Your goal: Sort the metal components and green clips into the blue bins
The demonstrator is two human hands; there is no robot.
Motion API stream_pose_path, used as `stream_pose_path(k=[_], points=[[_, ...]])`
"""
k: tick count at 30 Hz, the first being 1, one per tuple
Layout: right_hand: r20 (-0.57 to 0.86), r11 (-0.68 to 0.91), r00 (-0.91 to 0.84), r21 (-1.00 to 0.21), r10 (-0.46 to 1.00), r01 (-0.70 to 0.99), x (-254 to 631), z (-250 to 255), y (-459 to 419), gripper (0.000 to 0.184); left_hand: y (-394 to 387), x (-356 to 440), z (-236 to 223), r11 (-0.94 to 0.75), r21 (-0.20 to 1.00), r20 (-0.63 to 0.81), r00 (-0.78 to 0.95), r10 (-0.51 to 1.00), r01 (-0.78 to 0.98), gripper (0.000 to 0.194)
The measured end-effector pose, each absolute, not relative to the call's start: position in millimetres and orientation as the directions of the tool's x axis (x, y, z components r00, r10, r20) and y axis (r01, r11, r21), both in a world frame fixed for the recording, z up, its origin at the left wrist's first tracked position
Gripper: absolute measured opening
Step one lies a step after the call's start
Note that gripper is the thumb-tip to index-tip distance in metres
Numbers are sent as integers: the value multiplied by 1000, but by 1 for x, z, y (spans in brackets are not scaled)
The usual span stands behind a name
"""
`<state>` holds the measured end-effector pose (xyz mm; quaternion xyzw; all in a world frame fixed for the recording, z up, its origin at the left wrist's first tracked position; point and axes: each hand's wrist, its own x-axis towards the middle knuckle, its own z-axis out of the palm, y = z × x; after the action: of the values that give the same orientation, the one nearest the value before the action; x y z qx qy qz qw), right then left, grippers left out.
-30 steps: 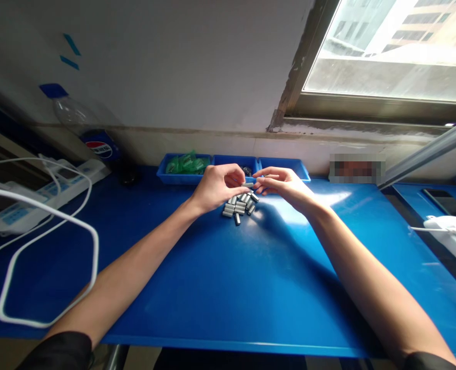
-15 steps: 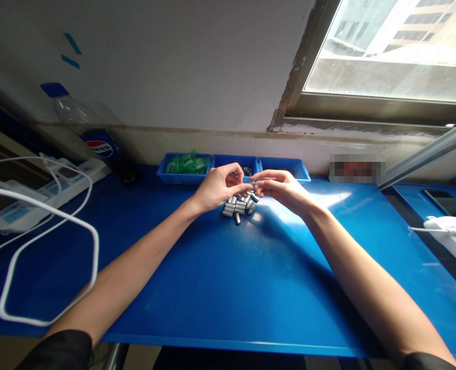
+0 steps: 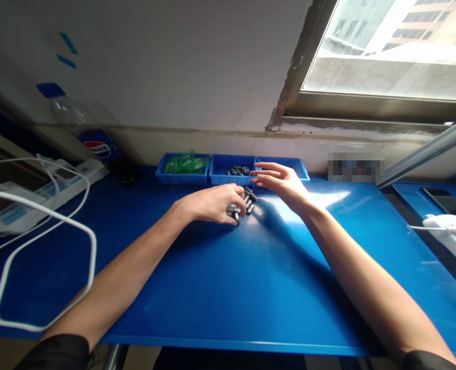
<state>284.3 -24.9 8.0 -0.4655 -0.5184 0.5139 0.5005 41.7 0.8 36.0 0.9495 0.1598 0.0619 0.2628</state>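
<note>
Several small shiny metal cylinders (image 3: 250, 201) lie in a loose pile on the blue table (image 3: 228, 288). My left hand (image 3: 218, 203) comes down over the left part of this pile. Its thumb and fingers curl around a few of the cylinders, which show in the gap between them. To the right and slightly higher, my right hand (image 3: 284, 182) hovers with its fingers stretched out and apart. Nothing shows in it, though its thumb is hidden. Its fingertips are in front of the right-hand blue bin (image 3: 302, 169).
Along the wall, the left bin (image 3: 182, 178) has green packets and the middle bin (image 3: 222, 179) small dark metal parts. A cola bottle (image 3: 99, 146), a power strip (image 3: 46, 198) and a looping white cable (image 3: 93, 246) occupy the left. At right are a phone (image 3: 447, 203) and another power strip (image 3: 453, 231).
My left hand has moved down and left from my right fingertips onto the pile and closed around some cylinders. The cylinder between my hands no longer shows; my right fingers have lifted and spread.
</note>
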Motion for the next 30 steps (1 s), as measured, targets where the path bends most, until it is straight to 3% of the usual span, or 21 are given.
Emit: stream_pose_path(k=[4, 9, 14, 17, 21, 24, 30], points=[[29, 29, -87, -1000, 996, -6, 285, 8, -26, 45, -2, 44, 29, -841, 447, -35, 946, 323, 304, 14], [-4, -3, -80, -1000, 997, 14, 285, 11, -27, 43, -3, 47, 22, -863, 428, 10, 953, 302, 269, 8], [-7, -5, -82, -1000, 997, 20, 286, 13, -28, 41, -2, 48, 30, -780, 584, 78, 941, 328, 223, 11], [-7, -6, -88, -1000, 996, 19, 288, 13, -29, 38, 0, 48, 33, -660, 716, 144, 878, 456, 226, 17], [-27, -25, -88, -999, 996, 23, 289, 14, -29, 36, 3, 48, 31, -519, 830, 269, 669, 692, 203, 27], [-37, -34, -104, -999, 994, 33, 289, 13, -28, 34, 7, 48, 28, -413, 894, 253, 565, 785, 174, 39], [-43, -39, -149, -999, 988, 30, 288, 11, -27, 35, 14, 47, 25, -300, 949, 208, 514, 832, 102, 48]])
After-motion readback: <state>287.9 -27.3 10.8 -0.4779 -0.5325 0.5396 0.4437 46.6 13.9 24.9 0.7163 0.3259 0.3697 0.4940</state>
